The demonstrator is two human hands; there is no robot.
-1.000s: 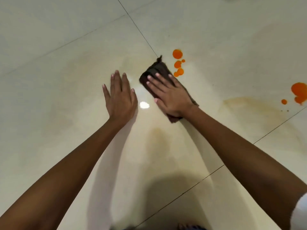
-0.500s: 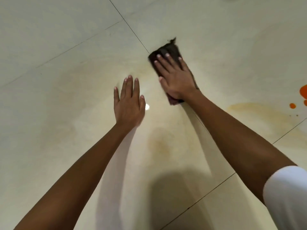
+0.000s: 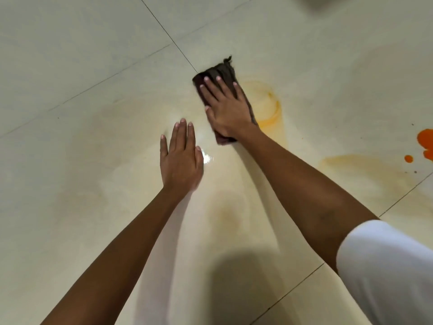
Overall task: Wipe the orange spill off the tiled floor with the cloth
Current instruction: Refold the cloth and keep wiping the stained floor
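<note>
Right hand (image 3: 226,109), fingers spread flat, is pressing dark cloth (image 3: 219,72) onto tiled floor (image 3: 70,66) at upper centre. Left hand (image 3: 181,160) is lying flat, fingers together. Orange spill (image 3: 425,139) is showing at right edge.

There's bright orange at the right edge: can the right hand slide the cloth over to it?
Probably yes: only smeared tile lies between the cloth under the right hand and the orange blobs, though they run past the frame's edge.
</note>
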